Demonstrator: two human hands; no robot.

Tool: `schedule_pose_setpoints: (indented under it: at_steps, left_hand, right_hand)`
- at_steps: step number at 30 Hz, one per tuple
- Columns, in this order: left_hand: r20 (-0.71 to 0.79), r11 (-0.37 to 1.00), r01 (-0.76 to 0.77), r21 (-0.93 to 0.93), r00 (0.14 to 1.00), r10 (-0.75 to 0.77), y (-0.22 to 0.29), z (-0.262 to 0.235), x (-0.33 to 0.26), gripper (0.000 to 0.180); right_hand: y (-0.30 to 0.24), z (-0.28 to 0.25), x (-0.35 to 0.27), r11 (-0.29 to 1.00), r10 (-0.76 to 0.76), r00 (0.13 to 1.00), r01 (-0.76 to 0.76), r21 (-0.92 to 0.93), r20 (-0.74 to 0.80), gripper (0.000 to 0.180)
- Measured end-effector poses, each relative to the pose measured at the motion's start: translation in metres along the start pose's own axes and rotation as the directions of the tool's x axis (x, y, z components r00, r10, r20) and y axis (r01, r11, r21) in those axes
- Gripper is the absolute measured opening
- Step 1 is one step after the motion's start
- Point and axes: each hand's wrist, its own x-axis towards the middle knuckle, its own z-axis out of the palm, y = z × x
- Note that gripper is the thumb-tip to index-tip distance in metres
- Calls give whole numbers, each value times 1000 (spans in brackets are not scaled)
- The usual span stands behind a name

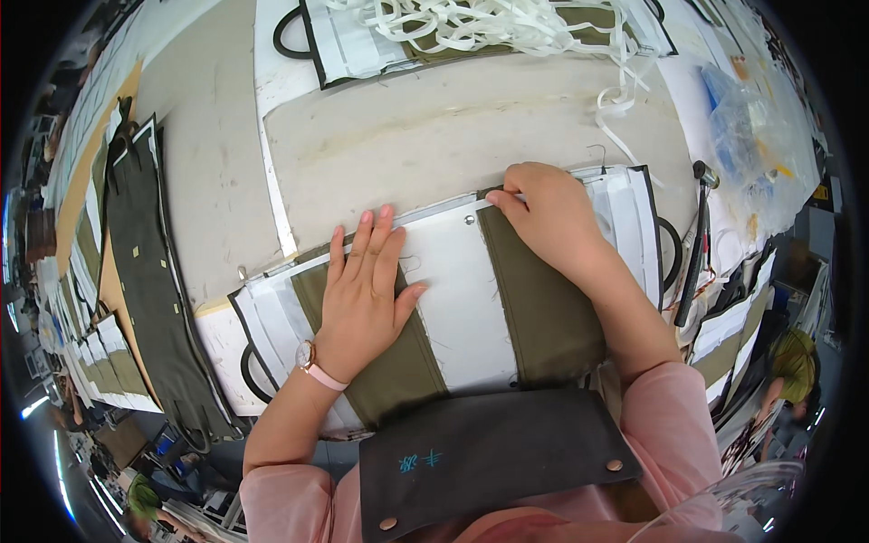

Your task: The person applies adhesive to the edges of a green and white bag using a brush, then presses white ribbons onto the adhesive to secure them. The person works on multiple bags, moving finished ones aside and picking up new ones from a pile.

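A flat bag panel (466, 299), white with two wide olive-green strips and dark edging, lies on the table in front of me. Black loop handles show at both of its ends. My left hand (362, 281) rests flat on the left strip and the white middle, fingers spread toward the far edge. At that far edge, above the right strip, my right hand (548, 213) is curled, thumb and finger closed on the rim. A small metal snap (470, 220) sits between the hands. Nearest me hangs a dark flap (489, 443) with two copper-coloured snaps; its join is hidden.
Another panel (362, 54) lies at the far side under a tangle of white tape (480, 23). To the left is a dark green bag piece (145, 262). A black-handled tool (695, 244) and a clear plastic bag (760, 145) lie at the right.
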Motion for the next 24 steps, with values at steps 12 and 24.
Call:
schedule_pose_setpoints:
  at_steps: [12, 24]
  left_hand:
    - [50, 1000, -18, 2, 999, 17, -2, -8, 4, 59]
    - [-191, 984, -86, 157, 975, 116, 25, -11, 23, 49]
  right_hand:
    - [12, 8, 0, 996, -86, 995, 85, -23, -56, 24]
    - [58, -51, -14, 968, 6, 999, -16, 251, 40, 30]
